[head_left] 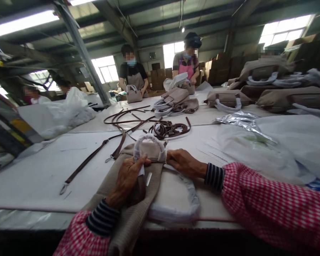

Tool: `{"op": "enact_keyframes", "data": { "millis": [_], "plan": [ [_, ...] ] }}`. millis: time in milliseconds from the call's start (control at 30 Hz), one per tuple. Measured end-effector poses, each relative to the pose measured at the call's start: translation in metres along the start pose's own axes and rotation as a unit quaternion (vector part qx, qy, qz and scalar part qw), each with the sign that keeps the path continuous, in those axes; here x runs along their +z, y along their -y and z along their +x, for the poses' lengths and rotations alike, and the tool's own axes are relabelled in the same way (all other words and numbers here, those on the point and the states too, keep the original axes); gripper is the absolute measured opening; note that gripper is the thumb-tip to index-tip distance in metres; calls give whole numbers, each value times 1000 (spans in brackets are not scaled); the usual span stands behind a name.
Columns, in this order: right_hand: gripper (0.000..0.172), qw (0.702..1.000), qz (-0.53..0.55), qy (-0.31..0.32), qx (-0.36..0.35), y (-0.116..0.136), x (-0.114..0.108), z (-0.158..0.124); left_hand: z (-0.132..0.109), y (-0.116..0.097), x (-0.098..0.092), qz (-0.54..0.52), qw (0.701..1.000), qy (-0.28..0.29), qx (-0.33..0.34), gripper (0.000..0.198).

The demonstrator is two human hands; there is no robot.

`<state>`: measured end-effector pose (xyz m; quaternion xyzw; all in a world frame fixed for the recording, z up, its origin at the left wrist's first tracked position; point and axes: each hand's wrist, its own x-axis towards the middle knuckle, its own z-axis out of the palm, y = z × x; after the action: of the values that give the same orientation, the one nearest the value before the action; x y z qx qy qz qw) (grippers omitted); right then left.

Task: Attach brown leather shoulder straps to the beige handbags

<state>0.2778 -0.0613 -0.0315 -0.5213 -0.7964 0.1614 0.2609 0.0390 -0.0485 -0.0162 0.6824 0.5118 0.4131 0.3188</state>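
A taupe handbag (149,179) lies on its side at the table's near edge, partly over it. Its handles are wrapped in white protective film; one wrapped handle (193,202) loops out to the right on the table, the other arches up at the bag's far end. My left hand (129,176) is closed on the bag near the base of the upper handle, thumb pressed on top. At the bag's far right corner my right hand (182,161) is pinched, fingers curled against the edge; what sits between the fingertips is hidden.
Brown shoulder straps (166,129) with metal clips lie coiled and stretched beyond the bag. More handbags (228,97) are piled at the back right. Clear plastic bags (258,142) cover the right side. Two co-workers (134,73) stand across the white table (34,177).
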Motion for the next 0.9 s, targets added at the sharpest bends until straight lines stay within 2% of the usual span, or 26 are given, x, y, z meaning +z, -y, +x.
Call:
{"op": "enact_keyframes", "data": {
  "millis": [100,233,300,367,433,500,567,600,633,667,700,767,833,867,900],
  "plan": [
    [8,995,-91,9,-27,22,3,-14,-1,0,-2,10,1000,6,-2,49],
    [11,981,-168,35,-93,50,6,-20,5,-2,-2,-4,998,-66,-10,56],
    [7,984,-134,43,-111,57,7,-24,14,-5,0,-12,993,-118,-2,60],
    [6,992,-50,35,-108,56,7,-29,25,-7,4,-10,988,-153,3,63],
    [11,994,51,20,-97,49,7,-34,35,-9,9,15,987,-162,3,62],
    [13,988,128,15,-89,40,8,-38,40,-9,13,56,987,-154,1,52],
    [12,983,160,27,-88,32,10,-42,38,-9,15,122,980,-150,45,37],
    [12,982,161,33,-89,30,12,-44,34,-10,15,171,969,-146,102,41],
    [11,983,156,38,-90,28,13,-45,30,-11,15,227,948,-135,180,50],
    [9,984,145,41,-94,28,14,-46,25,-14,13,288,910,-109,276,59],
    [7,986,131,43,-98,29,15,-47,21,-16,11,347,858,-68,372,63],
    [4,988,98,45,-110,30,15,-48,17,-20,6,432,737,56,517,67],
    [4,990,68,43,-117,32,15,-48,19,-23,2,466,640,144,594,70],
    [5,991,58,39,-118,32,15,-48,22,-24,1,469,610,166,616,68],
    [6,991,52,35,-119,31,16,-48,24,-25,1,471,594,176,627,66]
  ]
}}
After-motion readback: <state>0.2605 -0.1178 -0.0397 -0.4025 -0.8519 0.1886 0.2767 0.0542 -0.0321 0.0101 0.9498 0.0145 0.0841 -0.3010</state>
